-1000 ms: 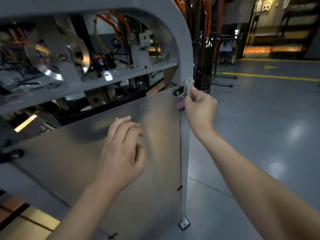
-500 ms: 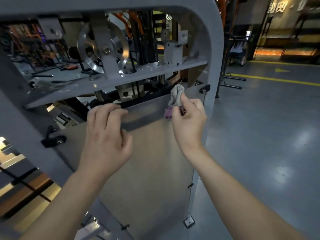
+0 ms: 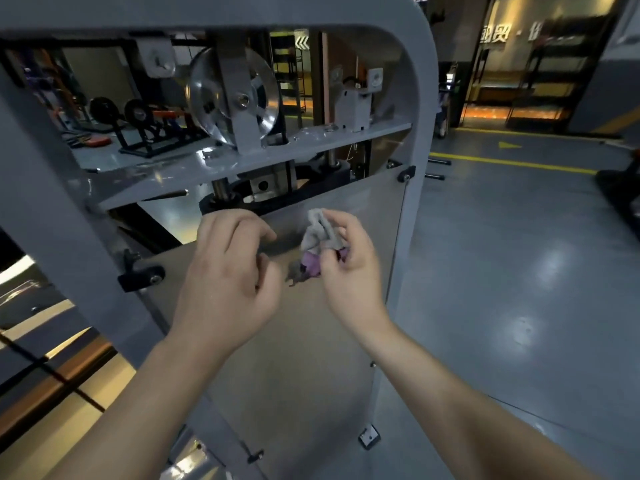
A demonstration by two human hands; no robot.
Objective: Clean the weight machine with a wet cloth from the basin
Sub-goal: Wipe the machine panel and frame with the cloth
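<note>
The weight machine (image 3: 420, 81) fills the view: a grey arched frame, a silver pulley wheel (image 3: 239, 98) at the top and a flat metal cover panel (image 3: 304, 358) below. My right hand (image 3: 349, 268) pinches a bunched grey and purple cloth (image 3: 317, 240) just in front of the panel's upper part. My left hand (image 3: 228, 275) hovers beside it, fingers loosely curled and holding nothing. No basin is in view.
A grey polished floor (image 3: 519, 289) with a yellow line (image 3: 512, 162) stretches to the right of the machine. Dumbbells on a rack (image 3: 138, 129) show through the frame at the left. Dark shelving stands at the far right back.
My right hand has drawn the cloth from the frame's right edge leftward and down to the panel's middle. My left hand came off the panel's top edge. The camera swung left.
</note>
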